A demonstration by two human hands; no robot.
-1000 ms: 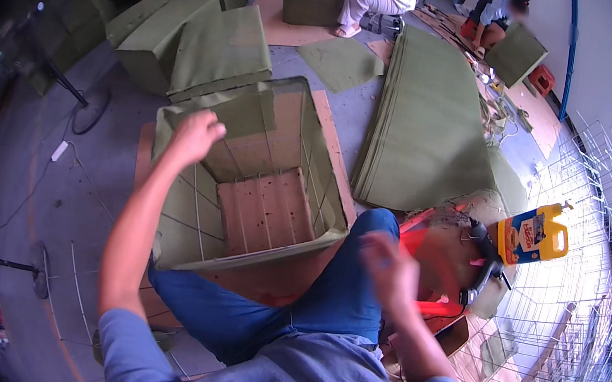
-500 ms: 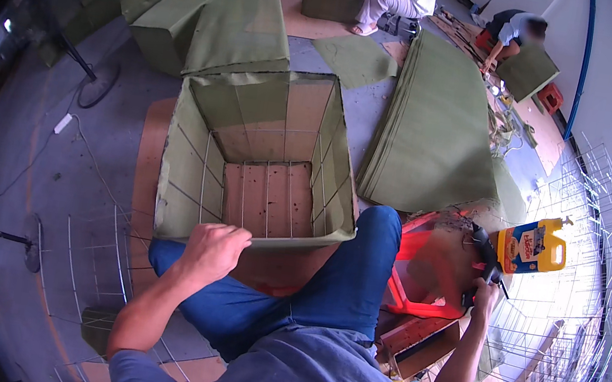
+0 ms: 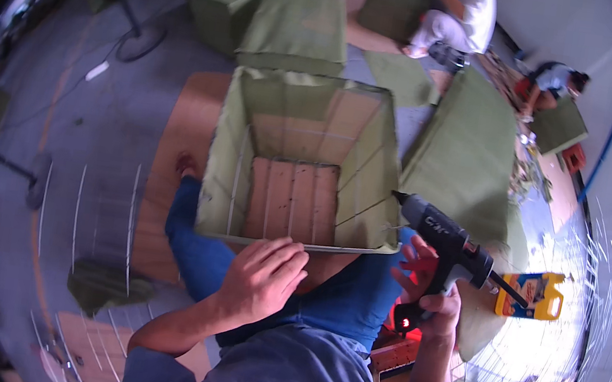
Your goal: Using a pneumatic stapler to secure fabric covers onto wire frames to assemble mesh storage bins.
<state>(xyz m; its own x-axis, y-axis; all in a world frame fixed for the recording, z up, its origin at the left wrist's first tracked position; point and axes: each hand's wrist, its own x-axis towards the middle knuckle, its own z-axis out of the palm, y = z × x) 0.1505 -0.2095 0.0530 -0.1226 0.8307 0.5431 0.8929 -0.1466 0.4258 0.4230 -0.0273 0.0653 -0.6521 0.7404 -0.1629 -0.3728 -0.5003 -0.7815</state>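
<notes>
Glue gun (image 3: pixel 449 242) in right hand (image 3: pixel 443 308), near open bin's rim (image 3: pixel 393 156).

Basket (image 3: pixel 377 174): before the lap (image 3: pixel 339 289).
Left hand (image 3: pixel 262 277): at the basket's near rim.
Glue gun (image 3: pixel 442 234): in the right hand (image 3: pixel 445 308), right of the basket.
Jug (image 3: pixel 544 296): right of the glue gun.
Sheet stack (image 3: pixel 472 148): behind the basket, to the right.
Covered boxes (image 3: pixel 297 29): behind the basket, to the left.
Wire grids (image 3: pixel 571 361): far right; clearance from the wall (image 3: pixel 571 29) unclear through blur.
</notes>
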